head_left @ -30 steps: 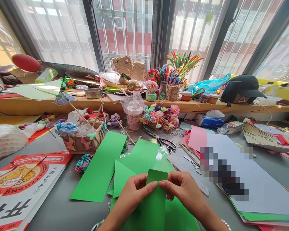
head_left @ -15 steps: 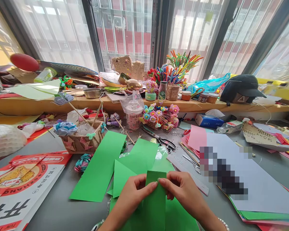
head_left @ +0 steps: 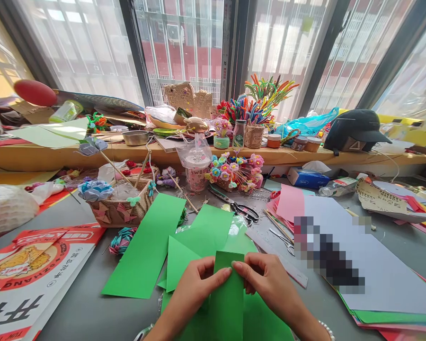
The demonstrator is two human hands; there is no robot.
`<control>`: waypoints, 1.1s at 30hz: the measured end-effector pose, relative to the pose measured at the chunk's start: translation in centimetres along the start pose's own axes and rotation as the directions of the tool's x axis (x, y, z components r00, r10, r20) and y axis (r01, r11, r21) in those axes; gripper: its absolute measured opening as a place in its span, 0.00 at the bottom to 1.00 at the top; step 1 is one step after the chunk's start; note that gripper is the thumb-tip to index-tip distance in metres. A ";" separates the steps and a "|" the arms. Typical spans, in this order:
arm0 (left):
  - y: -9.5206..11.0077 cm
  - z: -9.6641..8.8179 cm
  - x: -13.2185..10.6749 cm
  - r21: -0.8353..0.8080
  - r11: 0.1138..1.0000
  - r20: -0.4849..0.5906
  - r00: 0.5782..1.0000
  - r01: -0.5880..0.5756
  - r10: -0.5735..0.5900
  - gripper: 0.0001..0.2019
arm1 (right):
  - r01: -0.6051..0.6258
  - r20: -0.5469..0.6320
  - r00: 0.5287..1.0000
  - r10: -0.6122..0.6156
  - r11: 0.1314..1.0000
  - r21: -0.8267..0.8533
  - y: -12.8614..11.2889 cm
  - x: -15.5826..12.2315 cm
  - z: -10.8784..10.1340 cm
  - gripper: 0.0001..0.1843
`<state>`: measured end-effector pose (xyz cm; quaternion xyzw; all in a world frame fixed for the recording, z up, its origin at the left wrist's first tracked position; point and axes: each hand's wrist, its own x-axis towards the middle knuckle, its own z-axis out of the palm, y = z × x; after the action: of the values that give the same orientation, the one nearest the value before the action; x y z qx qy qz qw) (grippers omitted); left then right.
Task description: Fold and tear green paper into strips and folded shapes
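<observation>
A narrow strip of green paper (head_left: pixel 227 303) stands between my hands at the bottom middle of the head view. My left hand (head_left: pixel 203 284) pinches its left side near the top, thumb across the front. From the right, my right hand (head_left: pixel 263 279) grips the same strip, its thumb tip close to the left one. The fingers behind the paper are partly hidden. Beneath and beyond lie more green sheets (head_left: pixel 208 237), overlapping on the grey table. A long green piece (head_left: pixel 147 251) rests farther left.
Black-handled scissors (head_left: pixel 246 211) lie beyond the green sheets. A ruler (head_left: pixel 294 273) and small scissors (head_left: pixel 283 239) are right of my hands. Stacked paper (head_left: pixel 376 265) covers the right side; a printed bag (head_left: pixel 31 270) lies left. A flower basket (head_left: pixel 117 210) and lidded cup (head_left: pixel 196 173) stand behind.
Almost nothing differs. Both hands keep their pinch on the green paper strip, which appears shifted very slightly to the left.
</observation>
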<state>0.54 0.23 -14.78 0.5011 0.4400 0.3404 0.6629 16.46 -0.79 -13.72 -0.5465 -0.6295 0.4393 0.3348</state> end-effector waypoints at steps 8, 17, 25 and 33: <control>0.0 -0.1 0.1 -0.008 1.000 -0.008 1.000 0.014 -0.014 0.16 | 0.023 -0.017 1.000 -0.023 1.000 0.000 0.2 0.0 0.3 0.22; -0.2 -0.2 0.2 0.069 0.997 0.020 1.000 0.015 -0.017 0.16 | 0.028 -0.014 1.000 -0.027 0.998 0.053 0.3 0.4 -0.6 0.12; 0.8 -0.5 0.0 -0.058 0.998 -0.299 0.954 -0.011 -0.007 0.17 | -0.039 -0.145 0.979 0.141 0.835 0.548 0.7 0.7 -1.2 0.15; 0.7 -0.3 -0.2 0.061 0.998 -0.246 0.969 0.028 -0.012 0.17 | -0.097 0.006 0.994 0.107 0.865 0.492 0.3 0.7 -1.7 0.15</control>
<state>0.17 0.39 -14.08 0.4715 0.5343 0.3790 0.5904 18.02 0.19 -13.31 -0.4806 -0.4639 0.5960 0.4456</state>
